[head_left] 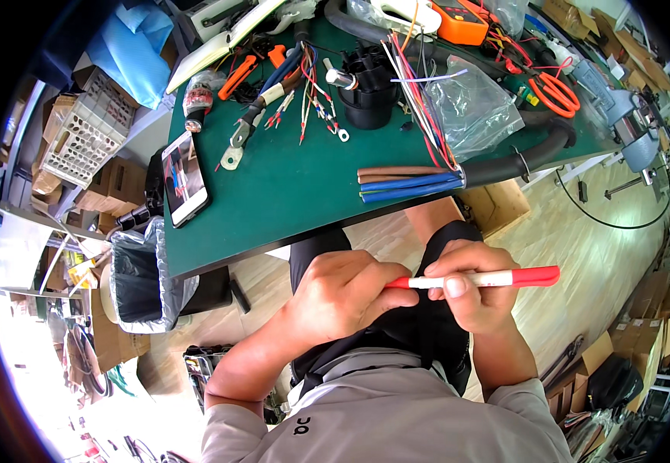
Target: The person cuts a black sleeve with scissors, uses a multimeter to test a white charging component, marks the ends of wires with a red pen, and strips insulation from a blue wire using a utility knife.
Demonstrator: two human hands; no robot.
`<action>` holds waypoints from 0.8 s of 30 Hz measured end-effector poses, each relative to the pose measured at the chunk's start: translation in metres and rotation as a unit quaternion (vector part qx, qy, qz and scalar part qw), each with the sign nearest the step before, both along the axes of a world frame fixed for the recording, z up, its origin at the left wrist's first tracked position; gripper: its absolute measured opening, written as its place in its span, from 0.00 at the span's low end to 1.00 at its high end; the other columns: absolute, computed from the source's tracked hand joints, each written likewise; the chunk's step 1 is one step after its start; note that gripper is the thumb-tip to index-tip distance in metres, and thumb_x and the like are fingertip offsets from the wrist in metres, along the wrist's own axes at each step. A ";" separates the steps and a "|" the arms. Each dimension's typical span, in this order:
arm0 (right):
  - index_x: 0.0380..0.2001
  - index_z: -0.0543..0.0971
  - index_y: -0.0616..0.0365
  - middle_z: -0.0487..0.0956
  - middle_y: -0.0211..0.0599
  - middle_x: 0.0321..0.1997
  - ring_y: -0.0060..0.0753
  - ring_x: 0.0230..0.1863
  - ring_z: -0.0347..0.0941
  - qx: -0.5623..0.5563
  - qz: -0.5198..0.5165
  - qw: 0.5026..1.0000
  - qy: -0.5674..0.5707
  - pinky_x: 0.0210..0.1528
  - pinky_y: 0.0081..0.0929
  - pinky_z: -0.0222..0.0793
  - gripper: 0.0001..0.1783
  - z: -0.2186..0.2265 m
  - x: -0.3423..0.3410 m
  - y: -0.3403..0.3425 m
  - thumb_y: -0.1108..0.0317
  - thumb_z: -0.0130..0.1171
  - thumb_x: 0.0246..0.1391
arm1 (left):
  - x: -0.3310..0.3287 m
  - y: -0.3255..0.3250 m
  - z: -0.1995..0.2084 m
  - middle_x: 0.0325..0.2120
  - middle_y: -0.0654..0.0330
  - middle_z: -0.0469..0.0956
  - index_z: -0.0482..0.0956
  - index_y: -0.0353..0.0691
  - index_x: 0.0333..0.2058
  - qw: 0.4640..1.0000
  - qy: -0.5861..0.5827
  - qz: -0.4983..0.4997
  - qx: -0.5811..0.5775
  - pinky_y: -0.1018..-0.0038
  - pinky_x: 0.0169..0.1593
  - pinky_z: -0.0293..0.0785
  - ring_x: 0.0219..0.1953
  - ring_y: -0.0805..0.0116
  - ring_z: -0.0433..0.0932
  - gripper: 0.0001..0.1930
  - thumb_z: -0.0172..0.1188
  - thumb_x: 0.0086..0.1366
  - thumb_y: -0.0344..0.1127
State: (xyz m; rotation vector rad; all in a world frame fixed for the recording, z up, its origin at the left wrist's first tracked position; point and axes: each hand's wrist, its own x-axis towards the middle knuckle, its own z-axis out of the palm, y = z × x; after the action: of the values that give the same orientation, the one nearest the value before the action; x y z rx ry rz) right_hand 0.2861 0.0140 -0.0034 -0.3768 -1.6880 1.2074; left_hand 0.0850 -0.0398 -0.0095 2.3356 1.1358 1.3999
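I hold a red and white marker pen (pixel 497 278) level above my lap, in front of the table's near edge. My right hand (pixel 470 282) is closed round its white barrel, thumb on top, with the broad red end sticking out to the right. My left hand (pixel 346 293) is closed on the narrower red end, so part of that end is hidden in the fingers. Just beyond my hands, a thick black cable (pixel 505 170) lies at the table edge, its blue and brown cores (pixel 408 184) fanned out to the left.
On the green table (pixel 289 201) lie a phone (pixel 185 181), a bottle (pixel 197 100), a black round part (pixel 367 89), loose wires, a clear plastic bag (pixel 470 108), orange-handled pliers (pixel 555 92) and an orange meter (pixel 460 23). A lined bin (pixel 146 270) stands left; a vise-like tool (pixel 632 127) is at right.
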 end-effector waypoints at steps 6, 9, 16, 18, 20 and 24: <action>0.37 0.79 0.68 0.79 0.38 0.25 0.19 0.21 0.70 -0.002 0.024 0.999 0.037 0.22 0.18 0.62 0.08 -0.003 0.007 -0.007 0.75 0.65 0.57 | 0.011 -0.008 0.021 0.22 0.57 0.80 0.81 0.36 0.34 0.984 -0.074 -0.064 -0.152 0.67 0.26 0.75 0.22 0.58 0.80 0.11 0.72 0.58 0.35; 0.37 0.79 0.70 0.79 0.41 0.25 0.22 0.22 0.72 -0.009 0.054 0.996 0.068 0.22 0.20 0.63 0.10 -0.009 0.009 -0.011 0.74 0.67 0.57 | 0.013 -0.012 0.026 0.21 0.56 0.80 0.81 0.34 0.33 0.985 -0.065 -0.075 -0.143 0.68 0.25 0.75 0.22 0.57 0.81 0.10 0.71 0.59 0.34; 0.41 0.77 0.70 0.81 0.45 0.28 0.26 0.27 0.73 0.008 0.036 0.994 0.106 0.28 0.22 0.67 0.10 -0.021 0.007 -0.007 0.76 0.64 0.59 | 0.019 -0.007 0.023 0.17 0.56 0.76 0.79 0.36 0.31 0.979 -0.069 -0.067 -0.182 0.66 0.22 0.71 0.18 0.57 0.77 0.10 0.70 0.61 0.35; 0.41 0.77 0.70 0.80 0.44 0.29 0.25 0.26 0.72 0.002 0.033 0.995 0.089 0.28 0.21 0.66 0.10 -0.023 0.010 -0.006 0.76 0.64 0.59 | 0.019 -0.005 0.024 0.17 0.56 0.75 0.79 0.35 0.32 0.979 -0.065 -0.066 -0.182 0.66 0.21 0.70 0.18 0.57 0.77 0.10 0.70 0.61 0.35; 0.41 0.76 0.69 0.80 0.43 0.28 0.24 0.25 0.71 -0.004 0.025 0.994 0.106 0.26 0.21 0.64 0.09 -0.022 0.007 -0.005 0.75 0.63 0.60 | 0.020 -0.002 0.026 0.16 0.56 0.75 0.79 0.35 0.32 0.979 -0.058 -0.063 -0.182 0.66 0.21 0.69 0.18 0.57 0.76 0.10 0.70 0.61 0.35; 0.41 0.76 0.68 0.80 0.43 0.28 0.23 0.25 0.71 -0.011 0.021 0.992 0.126 0.25 0.20 0.63 0.09 -0.025 0.005 -0.004 0.76 0.63 0.59 | 0.023 -0.001 0.024 0.16 0.56 0.74 0.78 0.35 0.31 0.979 -0.052 -0.057 -0.188 0.66 0.21 0.69 0.18 0.57 0.76 0.11 0.70 0.61 0.35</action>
State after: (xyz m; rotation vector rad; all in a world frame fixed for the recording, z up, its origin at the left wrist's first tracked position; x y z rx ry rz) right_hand 0.2913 0.0102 -0.0287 -0.1948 -1.4720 1.2499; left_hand 0.1076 -0.0407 0.0146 2.0057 1.1068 1.1370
